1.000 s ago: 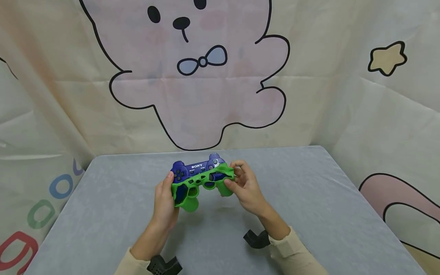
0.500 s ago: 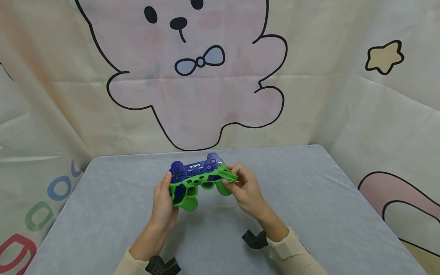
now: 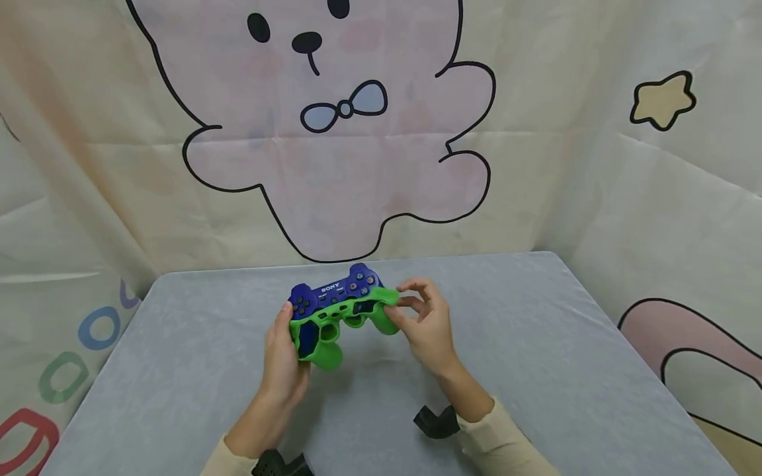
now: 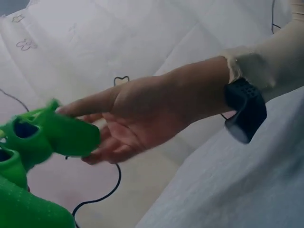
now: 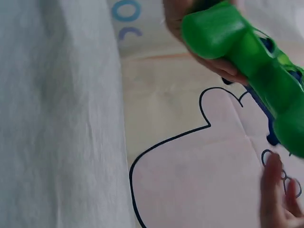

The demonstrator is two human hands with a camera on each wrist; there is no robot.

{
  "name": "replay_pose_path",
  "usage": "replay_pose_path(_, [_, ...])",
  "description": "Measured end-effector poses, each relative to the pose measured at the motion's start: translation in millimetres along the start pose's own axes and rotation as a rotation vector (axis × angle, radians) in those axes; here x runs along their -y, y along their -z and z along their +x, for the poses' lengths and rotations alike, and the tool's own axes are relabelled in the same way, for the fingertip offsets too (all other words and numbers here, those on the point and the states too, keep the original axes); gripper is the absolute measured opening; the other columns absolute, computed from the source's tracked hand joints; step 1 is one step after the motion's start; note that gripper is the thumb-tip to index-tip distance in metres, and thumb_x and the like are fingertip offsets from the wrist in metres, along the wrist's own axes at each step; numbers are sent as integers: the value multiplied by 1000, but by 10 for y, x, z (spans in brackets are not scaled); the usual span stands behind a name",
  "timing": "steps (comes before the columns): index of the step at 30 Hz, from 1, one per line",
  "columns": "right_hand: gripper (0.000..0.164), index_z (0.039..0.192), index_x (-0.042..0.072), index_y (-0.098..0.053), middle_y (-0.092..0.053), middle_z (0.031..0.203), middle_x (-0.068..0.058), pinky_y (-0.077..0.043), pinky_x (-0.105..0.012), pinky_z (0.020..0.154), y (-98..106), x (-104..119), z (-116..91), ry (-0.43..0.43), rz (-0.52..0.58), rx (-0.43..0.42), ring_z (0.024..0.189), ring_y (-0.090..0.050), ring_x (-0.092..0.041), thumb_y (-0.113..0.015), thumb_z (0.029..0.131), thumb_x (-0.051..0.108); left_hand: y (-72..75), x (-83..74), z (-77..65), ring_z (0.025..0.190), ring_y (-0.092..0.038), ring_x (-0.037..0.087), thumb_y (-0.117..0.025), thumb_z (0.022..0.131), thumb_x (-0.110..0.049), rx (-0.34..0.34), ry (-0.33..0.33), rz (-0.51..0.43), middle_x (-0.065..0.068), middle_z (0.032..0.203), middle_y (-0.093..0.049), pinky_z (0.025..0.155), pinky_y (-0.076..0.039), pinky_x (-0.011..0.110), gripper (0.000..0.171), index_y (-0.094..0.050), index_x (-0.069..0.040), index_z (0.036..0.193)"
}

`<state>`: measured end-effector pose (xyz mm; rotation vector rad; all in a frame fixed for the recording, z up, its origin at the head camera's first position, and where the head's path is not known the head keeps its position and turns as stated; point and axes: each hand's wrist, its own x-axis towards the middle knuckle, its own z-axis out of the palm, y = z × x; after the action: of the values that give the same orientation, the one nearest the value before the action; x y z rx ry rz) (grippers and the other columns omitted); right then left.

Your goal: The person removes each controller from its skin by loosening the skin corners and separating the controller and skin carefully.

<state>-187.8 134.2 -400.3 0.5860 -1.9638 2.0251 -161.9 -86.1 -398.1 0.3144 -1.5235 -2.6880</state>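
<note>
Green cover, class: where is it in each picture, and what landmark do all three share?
Head: green cover, below centre, slightly left.
Left wrist: lower left, cropped.
Right wrist: upper right, cropped.
Shared landmark: the grey tabletop, at bottom, lower right and far left respectively.

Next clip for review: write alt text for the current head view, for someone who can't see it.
A person's left hand holds a blue game controller partly inside a green cover above a gray table, while the right hand is at the cover's right end. Behind, a cream cloth shows a large pink cartoon animal.
</note>
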Motion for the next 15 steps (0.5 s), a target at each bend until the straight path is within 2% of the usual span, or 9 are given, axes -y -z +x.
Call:
replay_pose_path(2, [36,131,-1,-48,-62,112,-3,-59,-26,58,39,-13,4,-151,121,132,84,-69,-10,-61,102,15,27,-15,13,96,-64,2,-36,109,-44,-16,-17,-37,-9,108,-65,84,-57,18,38,-53,-15,126])
replay_pose_path(3, [42,138,1,-44,-64,114,-2,-59,-27,58,53,-18,5,-205,146,207,82,-69,-11,-56,105,23,35,-22,18,95,-65,2,-36,109,-44,-23,-25,-46,-9,107,-66,83,-57,17,37,-54,-15,125])
replay_pose_path(5, [47,140,1,-46,-67,110,1,-57,-28,54,59,-29,6,-275,137,338,77,-69,-11,-51,107,35,41,-25,23,93,-66,2,-37,109,-44,-27,-33,-20,-9,105,-66,82,-57,18,37,-55,-15,125])
replay_pose_path(7, [47,128,-3,-56,-69,99,0,-54,-28,50,50,-49,6,-289,90,426,69,-66,-12,-49,107,38,36,-18,23,90,-67,3,-37,109,-44,-22,-38,43,-9,102,-67,80,-58,19,41,-57,-11,125])
replay_pose_path(9, [41,109,-6,-62,-65,85,0,-49,-26,46,32,-66,7,-261,20,454,59,-59,-12,-51,107,33,22,-11,16,88,-68,3,-37,109,-45,-21,-46,108,-8,99,-68,78,-59,19,45,-58,-7,125])
replay_pose_path(12, [40,80,-4,-59,-51,61,1,-36,-22,41,12,-94,-2,-242,-85,423,46,-44,-9,-57,105,28,15,0,17,86,-68,3,-38,109,-45,-35,-54,124,-8,97,-68,77,-59,19,48,-58,-5,125])
replay_pose_path(15, [45,70,-2,-52,-40,52,2,-29,-21,40,-8,-118,-10,-231,-125,398,42,-36,-6,-61,103,27,27,3,18,88,-67,3,-38,109,-44,-48,-36,69,-8,100,-68,79,-58,18,44,-59,-8,124])
